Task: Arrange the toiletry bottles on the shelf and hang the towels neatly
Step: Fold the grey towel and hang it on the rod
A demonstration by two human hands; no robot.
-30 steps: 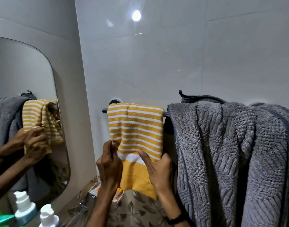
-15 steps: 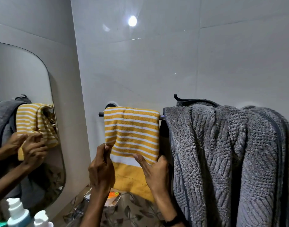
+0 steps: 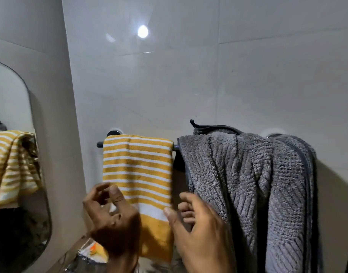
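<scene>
Hands raised before the rail: the left hand (image 3: 112, 219), fingers loosely curled, and the right hand (image 3: 198, 229), fingers relaxed and spread, both grip nothing. They are blurred, in front of the lower half of the yellow striped towel (image 3: 137, 164). That towel hangs flat over the towel bar (image 3: 99, 144), its long axis running 12 to 6 o'clock, and looks squared. The grey towel (image 3: 248, 184), bunched in folds with a corner sticking up, hangs on the same bar at the yellow one's 3 o'clock, just beside it. It lies toward 2 o'clock from the right hand, the nearer of the two, so smoothing it likely falls to that hand first.
</scene>
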